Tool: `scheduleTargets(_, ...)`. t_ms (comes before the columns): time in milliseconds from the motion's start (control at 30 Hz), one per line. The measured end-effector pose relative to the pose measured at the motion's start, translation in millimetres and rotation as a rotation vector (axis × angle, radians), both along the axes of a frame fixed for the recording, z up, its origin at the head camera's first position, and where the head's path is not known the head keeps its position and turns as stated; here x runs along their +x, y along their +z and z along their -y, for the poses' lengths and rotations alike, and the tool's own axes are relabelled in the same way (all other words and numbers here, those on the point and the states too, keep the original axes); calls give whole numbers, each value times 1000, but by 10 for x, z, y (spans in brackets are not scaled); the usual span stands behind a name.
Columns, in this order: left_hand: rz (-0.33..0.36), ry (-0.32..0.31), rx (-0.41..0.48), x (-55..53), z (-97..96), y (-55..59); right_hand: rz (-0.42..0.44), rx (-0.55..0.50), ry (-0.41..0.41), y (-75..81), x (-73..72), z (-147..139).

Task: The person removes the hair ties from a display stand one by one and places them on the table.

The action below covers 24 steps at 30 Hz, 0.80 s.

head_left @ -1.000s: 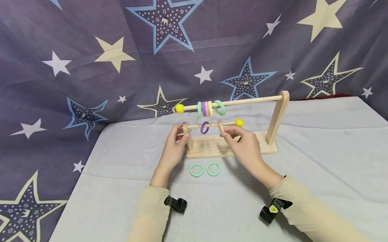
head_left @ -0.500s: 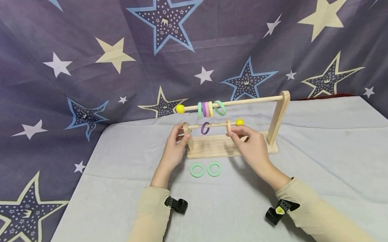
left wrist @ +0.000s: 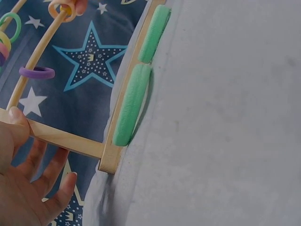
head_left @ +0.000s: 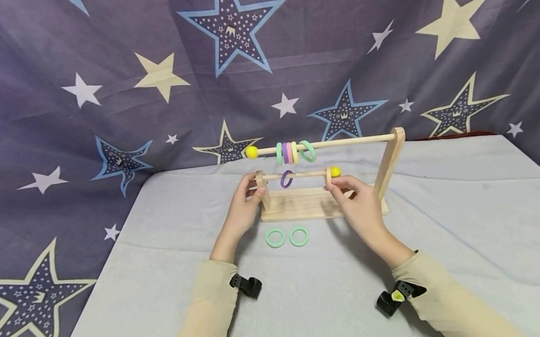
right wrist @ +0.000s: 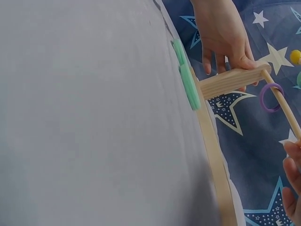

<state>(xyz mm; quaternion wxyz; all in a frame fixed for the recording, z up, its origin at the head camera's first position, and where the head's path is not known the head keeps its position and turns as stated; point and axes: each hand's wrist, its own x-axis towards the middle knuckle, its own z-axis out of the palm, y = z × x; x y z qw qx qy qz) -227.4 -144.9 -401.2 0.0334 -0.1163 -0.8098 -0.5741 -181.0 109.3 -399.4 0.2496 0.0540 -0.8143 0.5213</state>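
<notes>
A wooden stand (head_left: 299, 207) carries two horizontal rods. My left hand (head_left: 243, 209) grips the top of its short left post (left wrist: 70, 141), with the thumb on the near side. On the lower rod (head_left: 307, 174) hangs a purple ring (head_left: 286, 180). My right hand (head_left: 362, 207) pinches a peach-coloured ring (head_left: 328, 176) between thumb and fingers. That ring is around the lower rod, close to the yellow bead (head_left: 336, 171) at its right end. Only the right hand's fingers show at the edge of the right wrist view.
Two green rings (head_left: 275, 238) lie on the grey cloth in front of the base. The upper rod (head_left: 351, 141) holds several green, purple, pink and yellow rings and ends in a yellow ball (head_left: 251, 152). A tall post (head_left: 389, 162) supports it at right. Behind hangs a star-patterned curtain (head_left: 110, 95).
My right hand has slid the peach-coloured ring rightward along the lower rod, up to the yellow bead. The left hand keeps its grip on the post.
</notes>
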Motion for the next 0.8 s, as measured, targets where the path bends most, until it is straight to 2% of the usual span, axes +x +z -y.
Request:
scheduleTargets(33,6,0,-4,29,-11,46,-4,2,-3,-3,-1,-12)
scheduleTargets(200,24,-4,-7,41,-16,69,-10,8,-29,-5,-2,-66)
scheduleTargets(333,11,-6,3,14,2,12,-14,5,-35,-2,9,-102)
scheduleTargets(800,1,-8,15,6,4,8,-25,25,-64,-11,-10,-190)
